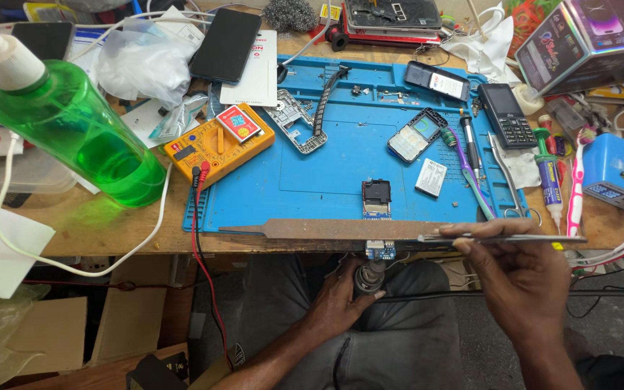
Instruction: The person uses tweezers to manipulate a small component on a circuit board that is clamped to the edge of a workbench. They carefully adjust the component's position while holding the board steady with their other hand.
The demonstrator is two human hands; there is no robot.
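My left hand [341,300] is closed around a dark cylindrical tool [368,278] held upright below the bench edge, its tip under a small blue circuit board [380,250] that sits at the table's front lip, at about six o'clock from the blue work mat [326,166]. My right hand [521,271] pinches a pair of slim metal tweezers [500,237], their points aimed toward nine o'clock at that board. I judge this as the heating-and-lifting step on the board. Next I need a steady tweezers approach without nudging the board off the lip. At twelve o'clock from it lies a small black module [376,196]; a yellow multimeter [219,146] sits at ten o'clock.
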